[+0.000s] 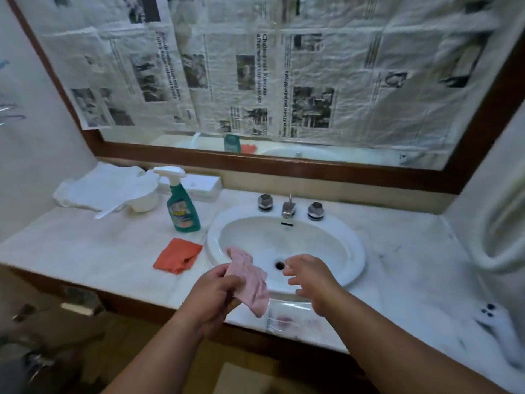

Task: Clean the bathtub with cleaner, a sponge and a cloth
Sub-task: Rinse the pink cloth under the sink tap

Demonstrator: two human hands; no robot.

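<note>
My left hand (216,291) grips a pale pink cloth (250,282) over the front rim of the white sink (352,251). The cloth hangs limp from my fingers. To its right, my right hand (309,277) hovers above the basin with fingers spread and holds nothing. A green spray bottle of cleaner (181,206) with a white trigger stands on the marble counter left of the sink. An orange cloth (177,255) lies folded on the counter in front of the bottle. No sponge or bathtub is in view.
Chrome tap and two handles (289,207) stand behind the basin. White towels (93,186), a white bowl with a spoon (142,197) and a white box (196,186) sit at the back left. Newspaper covers the mirror (255,81). A white object (500,328) lies at the counter's right end.
</note>
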